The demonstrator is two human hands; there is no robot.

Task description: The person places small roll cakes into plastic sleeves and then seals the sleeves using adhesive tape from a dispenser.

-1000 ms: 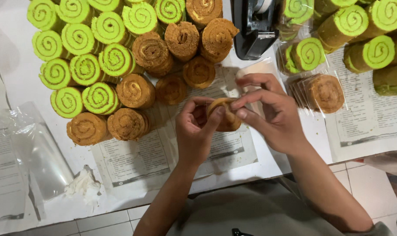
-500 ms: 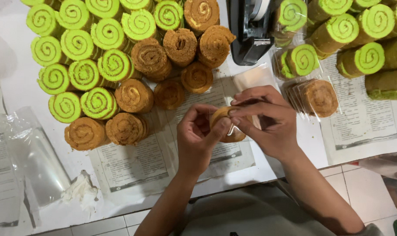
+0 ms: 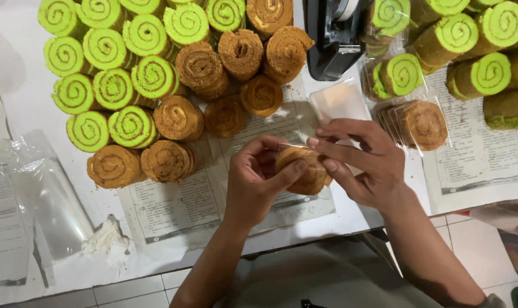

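A brown roll-cake slice in thin clear plastic wrap sits between both hands, just above the table's near edge. My left hand cups it from the left, thumb pressed on its front. My right hand pinches the wrap along the slice's top and right side with its fingertips. Most of the slice's back is hidden by my fingers.
Stacked green and brown roll-cake slices fill the upper left on newspaper. A black tape dispenser stands at top centre. Wrapped slices and uncut rolls lie right. Clear bags and crumpled tissue lie left.
Both hands with the slice shifted slightly right and toward me. My right fingers moved from above the slice down onto its wrap.
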